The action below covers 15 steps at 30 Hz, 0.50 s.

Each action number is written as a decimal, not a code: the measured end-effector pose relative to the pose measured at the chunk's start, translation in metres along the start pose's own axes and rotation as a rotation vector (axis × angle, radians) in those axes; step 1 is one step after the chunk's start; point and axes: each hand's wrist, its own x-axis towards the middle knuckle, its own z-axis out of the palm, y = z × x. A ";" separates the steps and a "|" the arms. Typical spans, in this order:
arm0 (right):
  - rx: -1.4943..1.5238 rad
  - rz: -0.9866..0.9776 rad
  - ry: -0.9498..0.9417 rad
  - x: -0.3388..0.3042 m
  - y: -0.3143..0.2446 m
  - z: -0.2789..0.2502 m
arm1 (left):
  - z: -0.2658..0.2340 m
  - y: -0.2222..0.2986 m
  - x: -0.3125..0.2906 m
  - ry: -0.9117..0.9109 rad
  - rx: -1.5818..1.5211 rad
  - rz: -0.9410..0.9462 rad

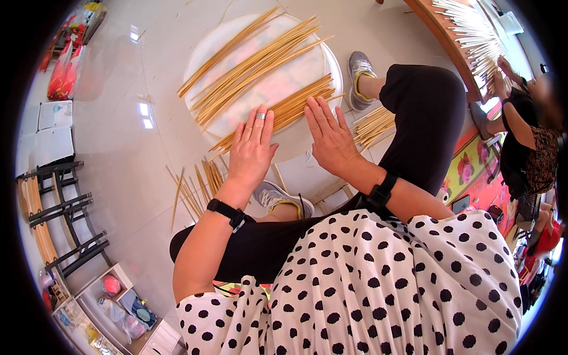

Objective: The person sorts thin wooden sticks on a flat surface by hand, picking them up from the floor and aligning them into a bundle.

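Floor: pale tiles are stretching below.
Open box: is holding one round red thing and some plastic bags.
Round table: is bearing three groups of sticks; the near bundle is lying toward the body.
Left hand: is touching that bundle, fingers straight and unclenched.
Right hand: is touching it too, fingers straight, slightly spread.
Wooden table: is holding pale sticks; one co-worker is reaching in.

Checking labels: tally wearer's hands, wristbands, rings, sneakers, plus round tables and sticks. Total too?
Hands: 2
Black wristbands: 2
Gray sneakers: 2
Silver ring: 1
Round white table: 1
Total: 8, excluding thin tan sticks, too overlapped to count
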 end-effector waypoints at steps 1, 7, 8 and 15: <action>0.004 0.003 -0.005 0.000 0.000 0.000 | 0.000 0.000 0.000 -0.001 -0.002 -0.001; -0.046 0.003 -0.048 0.000 -0.002 -0.003 | 0.001 -0.001 -0.001 -0.004 -0.003 0.000; -0.054 0.003 -0.047 0.000 -0.002 -0.002 | 0.000 -0.001 -0.001 -0.008 0.005 0.003; -0.100 0.007 -0.078 0.002 -0.007 -0.008 | -0.001 -0.001 0.000 -0.012 0.010 0.004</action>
